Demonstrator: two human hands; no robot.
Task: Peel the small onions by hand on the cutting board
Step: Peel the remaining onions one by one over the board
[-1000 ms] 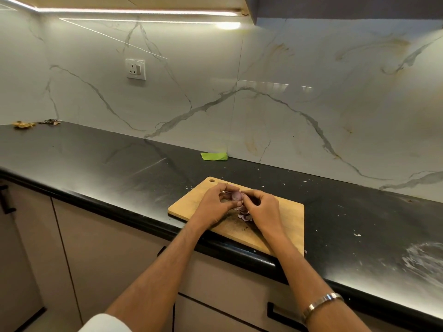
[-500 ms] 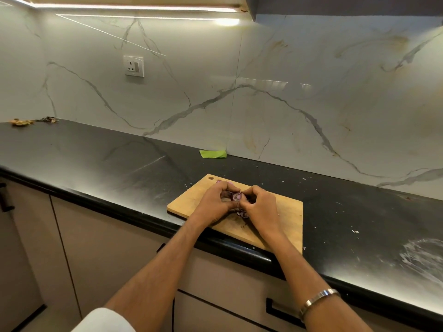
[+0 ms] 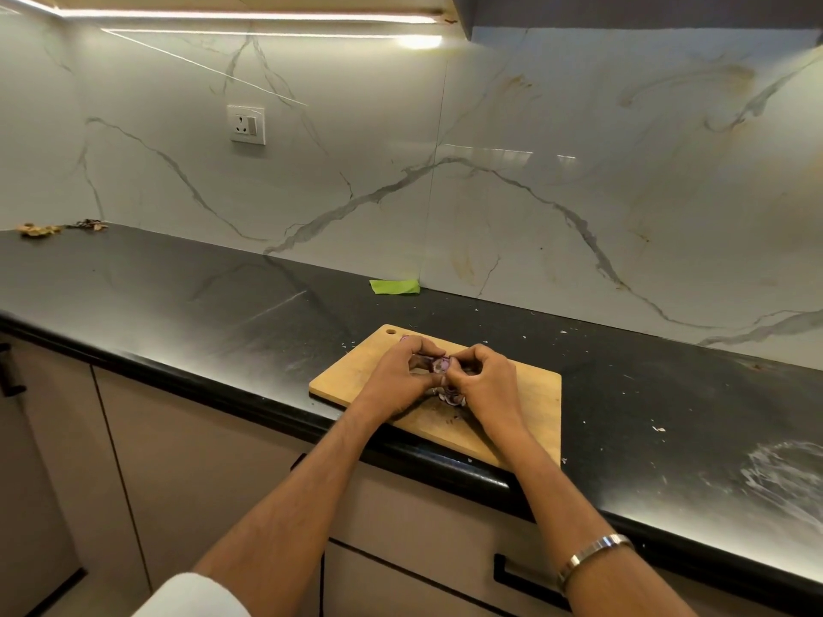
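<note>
Two hands, left hand and right hand, pinched one small onion between curled fingertips above the cutting board. Loose peelings lay beneath. Advisable: steady grip, skin drawn off in strips.

Your two forearms are bare from the elbow down to the hands. On your right wrist you wear a thin metal bangle, silver in colour and shiny under the light. At your left arm, a white sleeve shows at the bottom edge, rolled or short.
</note>
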